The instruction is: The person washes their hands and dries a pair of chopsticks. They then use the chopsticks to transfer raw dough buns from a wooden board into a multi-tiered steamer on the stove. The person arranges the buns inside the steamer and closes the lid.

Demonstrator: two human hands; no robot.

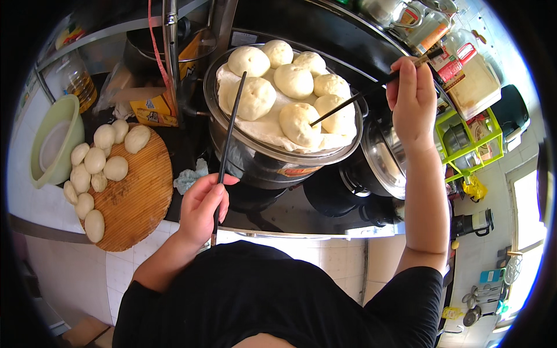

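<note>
Several pale round buns (293, 81) sit on a white cloth (272, 130) in the top of a large metal steamer pot (255, 165). My left hand (200, 206) is closed around a long dark chopstick (231, 127), which slants upward past the pot's left side. Its tip overlaps the back-left bun (248, 60) in view; whether it touches I cannot tell. My right hand (413, 104), raised at the pot's right, grips another dark chopstick (354, 98). That one points down to the left, its tip at the front bun (299, 124).
To the left, a round wooden board (139, 197) bears several dough balls (96, 159) beside a pale green bowl (75, 133). A crumpled cloth (191, 177) lies near the pot. Right of it stands a lidded pot (386, 156). Jars (432, 32) and a green rack (496, 130) stand farther right.
</note>
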